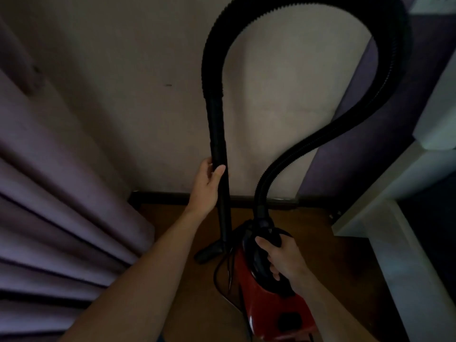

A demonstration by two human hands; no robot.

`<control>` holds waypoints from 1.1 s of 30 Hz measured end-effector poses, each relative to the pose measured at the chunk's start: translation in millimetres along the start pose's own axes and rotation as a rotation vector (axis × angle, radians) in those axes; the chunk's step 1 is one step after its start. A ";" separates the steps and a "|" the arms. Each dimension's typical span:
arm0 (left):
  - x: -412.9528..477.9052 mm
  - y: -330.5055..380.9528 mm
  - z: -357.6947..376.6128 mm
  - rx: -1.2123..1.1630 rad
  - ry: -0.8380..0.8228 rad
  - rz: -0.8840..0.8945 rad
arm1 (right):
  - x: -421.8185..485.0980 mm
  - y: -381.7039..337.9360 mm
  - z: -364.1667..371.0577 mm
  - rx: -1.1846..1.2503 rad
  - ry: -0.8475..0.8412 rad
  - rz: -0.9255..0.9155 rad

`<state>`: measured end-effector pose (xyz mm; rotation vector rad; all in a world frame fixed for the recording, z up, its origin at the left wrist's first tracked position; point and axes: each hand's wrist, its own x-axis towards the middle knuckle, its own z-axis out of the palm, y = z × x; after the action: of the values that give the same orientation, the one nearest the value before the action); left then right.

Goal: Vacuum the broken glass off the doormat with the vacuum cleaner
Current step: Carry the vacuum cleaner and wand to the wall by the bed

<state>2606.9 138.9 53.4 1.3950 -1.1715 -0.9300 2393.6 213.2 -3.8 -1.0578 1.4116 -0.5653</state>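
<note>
Head view: left hand (pixel 207 180) curls around the black wand (pixel 217 124), right hand (pixel 281 261) grips the handle (pixel 272 236) of the red vacuum cleaner (pixel 261 309), by the floor (pixel 320 243) far edge; curtain (pixel 49 193) crowds left, hose (pixel 246 28) loops overhead.

The near end of the red vacuum cleaner (pixel 269 307) is being cut off by the bottom edge, and its black handle (pixel 257 261) is being largely covered by the curled fingers of the right hand (pixel 283 260). The top of the hose (pixel 212 53) loop is being cropped by the upper edge. A stretch of the wand (pixel 218 134) is being hidden by the left hand (pixel 207 186). The thin cord (pixel 219 275) is being lost in the dimness on the floor, and the curtain (pixel 49 193) is being cut by the left edge.
</note>
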 end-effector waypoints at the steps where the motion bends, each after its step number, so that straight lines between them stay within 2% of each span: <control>1: 1.5 -3.3 4.7 0.013 -0.020 0.007 | 3.5 3.0 -0.1 -0.013 0.007 -0.003; 5: -10.6 -25.9 18.2 0.095 -0.078 0.012 | 14.7 12.9 0.7 -0.021 0.029 0.014; 11: -12.7 -31.6 20.5 0.232 0.090 0.009 | 22.8 17.7 3.5 0.048 0.014 0.076; 14: -12.2 -32.9 22.6 0.307 0.123 0.022 | 26.3 14.6 7.4 0.066 0.029 0.074; 23: 22.7 -44.6 17.8 0.159 0.036 0.001 | 64.7 1.1 24.1 0.082 0.020 0.034; 33: 24.6 -52.3 20.3 0.192 0.104 0.046 | 63.5 4.5 14.9 -0.188 0.079 -0.015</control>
<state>2601.5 109.2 0.1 1.5436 -1.2337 -0.7180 2415.5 165.1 -42.3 -1.2066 1.5505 -0.4971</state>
